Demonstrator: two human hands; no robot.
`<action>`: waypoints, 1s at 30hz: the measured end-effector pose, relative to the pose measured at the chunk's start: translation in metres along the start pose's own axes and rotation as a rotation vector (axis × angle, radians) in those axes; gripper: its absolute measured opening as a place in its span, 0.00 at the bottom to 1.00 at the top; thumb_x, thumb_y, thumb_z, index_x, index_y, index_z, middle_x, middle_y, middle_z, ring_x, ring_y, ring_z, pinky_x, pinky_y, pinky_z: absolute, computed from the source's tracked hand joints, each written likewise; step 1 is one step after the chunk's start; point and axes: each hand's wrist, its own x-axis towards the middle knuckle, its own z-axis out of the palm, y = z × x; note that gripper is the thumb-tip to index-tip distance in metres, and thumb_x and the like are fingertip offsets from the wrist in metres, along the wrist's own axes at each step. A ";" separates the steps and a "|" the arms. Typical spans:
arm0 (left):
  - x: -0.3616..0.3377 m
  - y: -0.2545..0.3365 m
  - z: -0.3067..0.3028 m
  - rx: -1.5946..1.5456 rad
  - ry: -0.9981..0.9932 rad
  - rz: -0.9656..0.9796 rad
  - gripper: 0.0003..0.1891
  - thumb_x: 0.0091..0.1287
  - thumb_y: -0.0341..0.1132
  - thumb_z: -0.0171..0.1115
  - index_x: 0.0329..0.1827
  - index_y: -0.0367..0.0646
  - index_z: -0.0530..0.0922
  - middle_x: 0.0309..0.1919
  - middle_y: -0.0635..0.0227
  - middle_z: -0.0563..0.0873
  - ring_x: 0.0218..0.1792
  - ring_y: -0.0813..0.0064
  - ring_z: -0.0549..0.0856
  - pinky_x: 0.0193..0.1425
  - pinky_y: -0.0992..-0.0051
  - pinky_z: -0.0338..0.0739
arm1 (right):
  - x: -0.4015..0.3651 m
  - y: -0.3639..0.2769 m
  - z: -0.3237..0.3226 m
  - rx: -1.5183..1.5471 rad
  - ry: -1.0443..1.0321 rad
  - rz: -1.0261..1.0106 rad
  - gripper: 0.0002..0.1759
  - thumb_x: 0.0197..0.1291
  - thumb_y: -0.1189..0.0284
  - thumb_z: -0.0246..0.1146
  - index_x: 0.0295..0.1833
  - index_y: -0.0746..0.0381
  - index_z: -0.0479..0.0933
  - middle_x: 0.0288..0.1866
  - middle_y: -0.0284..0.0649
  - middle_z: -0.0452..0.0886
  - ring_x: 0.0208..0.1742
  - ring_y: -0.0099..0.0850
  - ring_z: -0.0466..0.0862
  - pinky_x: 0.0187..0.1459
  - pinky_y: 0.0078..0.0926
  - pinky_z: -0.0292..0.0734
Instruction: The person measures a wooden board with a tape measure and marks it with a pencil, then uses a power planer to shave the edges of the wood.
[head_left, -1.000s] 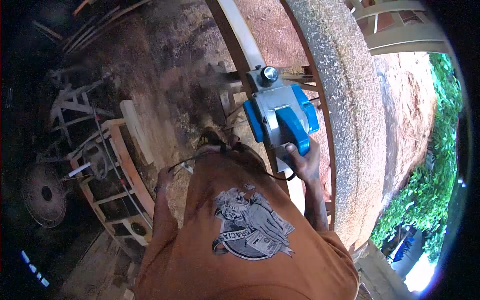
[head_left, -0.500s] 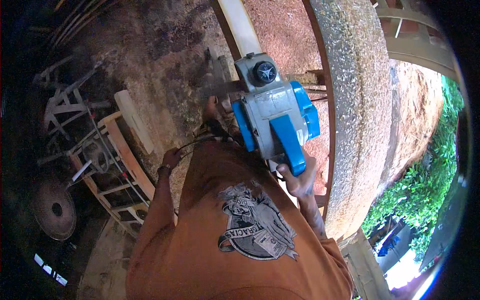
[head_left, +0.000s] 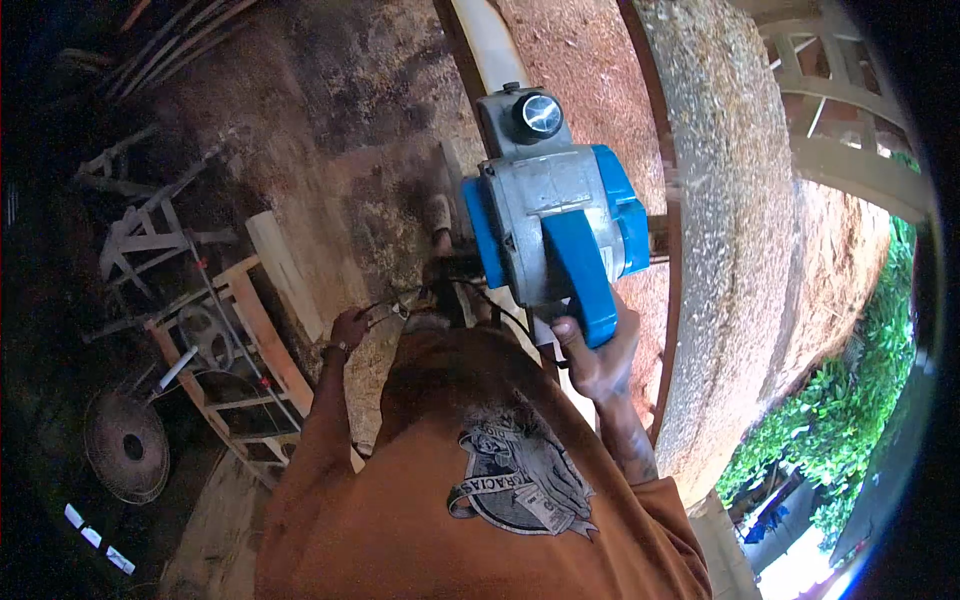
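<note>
A blue and grey electric hand planer (head_left: 555,195) rests on a long, narrow pale board (head_left: 490,40). My right hand (head_left: 600,350) is wrapped around its blue rear handle, thumb on the near side. Low at my left side, my left hand (head_left: 348,328) is closed around a thin dark power cord (head_left: 380,304). That cord runs past my legs toward the planer's rear. The planer's sole and the board's face beneath it are hidden by its body.
A thick beam (head_left: 715,200) covered in shavings lies to the right. On the left are wooden frames (head_left: 265,340), a loose plank (head_left: 285,270) and a round fan (head_left: 127,447). Shavings (head_left: 580,60) cover the ground. Green plants (head_left: 800,430) grow at far right.
The view has shifted a little, and the planer shows slightly lower and farther right. Both hands keep their holds, on the planer handle and the cord.
</note>
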 end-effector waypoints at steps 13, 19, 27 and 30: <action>0.005 0.014 0.004 0.024 0.078 -0.071 0.14 0.73 0.42 0.61 0.47 0.39 0.85 0.30 0.62 0.88 0.30 0.64 0.86 0.41 0.60 0.82 | 0.173 -0.087 0.044 -0.068 0.070 -0.145 0.28 0.63 0.50 0.71 0.42 0.69 0.81 0.26 0.44 0.83 0.29 0.34 0.83 0.36 0.36 0.77; 0.000 0.046 -0.006 -0.192 0.032 -0.028 0.17 0.74 0.45 0.60 0.40 0.38 0.84 0.28 0.61 0.87 0.29 0.67 0.85 0.37 0.62 0.79 | 0.257 -0.117 0.057 -0.153 0.090 -0.226 0.31 0.62 0.47 0.69 0.43 0.69 0.84 0.28 0.51 0.86 0.33 0.43 0.88 0.40 0.42 0.79; 0.040 0.003 -0.007 -0.416 0.023 -0.059 0.20 0.76 0.48 0.58 0.37 0.38 0.83 0.25 0.65 0.85 0.28 0.69 0.84 0.38 0.63 0.77 | 0.358 -0.161 0.078 0.007 0.139 -0.565 0.26 0.65 0.50 0.66 0.49 0.65 0.81 0.40 0.48 0.84 0.41 0.40 0.82 0.47 0.36 0.75; 0.046 -0.001 -0.016 -0.460 0.129 0.128 0.20 0.77 0.47 0.57 0.39 0.38 0.84 0.25 0.65 0.85 0.29 0.70 0.84 0.39 0.63 0.78 | 0.399 -0.178 0.081 -0.014 0.248 -0.727 0.30 0.65 0.49 0.65 0.55 0.67 0.79 0.46 0.52 0.86 0.49 0.47 0.85 0.54 0.40 0.78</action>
